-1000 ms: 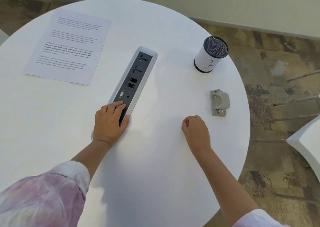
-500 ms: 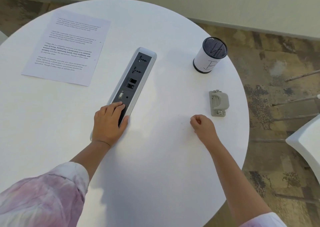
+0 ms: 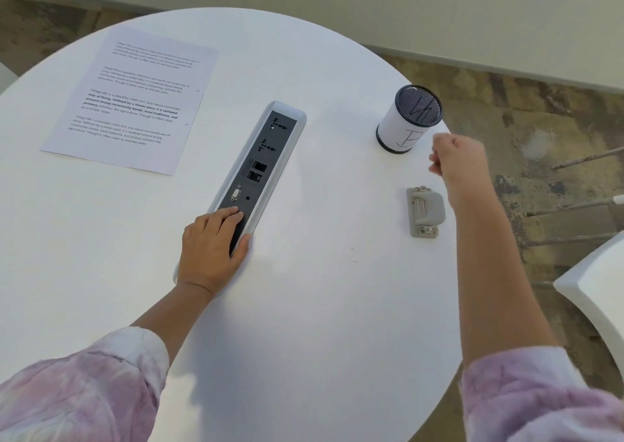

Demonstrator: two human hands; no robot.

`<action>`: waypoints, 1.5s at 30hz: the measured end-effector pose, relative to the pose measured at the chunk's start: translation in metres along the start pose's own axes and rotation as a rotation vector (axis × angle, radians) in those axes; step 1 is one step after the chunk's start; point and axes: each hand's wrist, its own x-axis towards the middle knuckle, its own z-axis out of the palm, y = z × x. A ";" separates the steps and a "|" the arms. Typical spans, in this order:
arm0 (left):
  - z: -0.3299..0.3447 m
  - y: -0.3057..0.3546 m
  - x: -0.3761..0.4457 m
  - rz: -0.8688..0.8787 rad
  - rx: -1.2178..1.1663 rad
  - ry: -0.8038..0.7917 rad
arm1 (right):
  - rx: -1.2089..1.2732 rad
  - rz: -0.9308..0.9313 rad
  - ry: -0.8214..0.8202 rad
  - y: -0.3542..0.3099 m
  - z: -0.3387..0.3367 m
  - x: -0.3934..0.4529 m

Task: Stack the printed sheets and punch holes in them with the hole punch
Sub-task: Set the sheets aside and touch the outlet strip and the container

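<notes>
Since the earlier frames, the right hand (image 3: 456, 156) has been lifted off the white round table (image 3: 320, 306) and carried toward 2 o'clock; it is now held in the air above the table's edge, just beside the mesh pen cup (image 3: 408, 119) and beyond the hole punch (image 3: 425, 211). Its fingers are seen curled into a loose fist, and nothing is seen held in it. The left hand (image 3: 211, 249) has not been moved: it is laid flat, fingers straight and together, on the near end of the socket panel (image 3: 260, 168) set into the table's middle.

Printed sheets (image 3: 131, 100) are noted at 10 o'clock, lying flat, well apart from both hands. Whether one sheet or several squared together are present cannot be told from this view. The hole punch is found at 3 o'clock near the table's rim, untouched, with no paper in its slot.

Progress is judged as barely begun: no stacking is shown as being done, no holes have been punched. Sheets and punch remain to be brought together, the stack squared and the lever pressed.
</notes>
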 end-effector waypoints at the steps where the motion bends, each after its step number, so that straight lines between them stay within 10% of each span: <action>1: 0.000 0.000 0.000 0.000 -0.002 0.000 | 0.048 0.024 0.022 -0.005 0.001 0.011; 16: -0.001 -0.001 0.000 -0.001 -0.014 0.015 | -0.038 0.142 0.079 -0.005 0.012 0.091; 26: -0.001 -0.002 0.000 0.011 -0.008 0.026 | -0.222 -0.222 -0.043 0.035 0.033 -0.002; 35: 0.000 -0.001 0.001 0.013 -0.001 0.025 | -0.460 -0.039 -0.303 0.132 0.039 -0.102; 45: 0.000 0.002 0.000 0.012 0.006 0.016 | -0.561 -0.124 -0.217 0.142 0.043 -0.115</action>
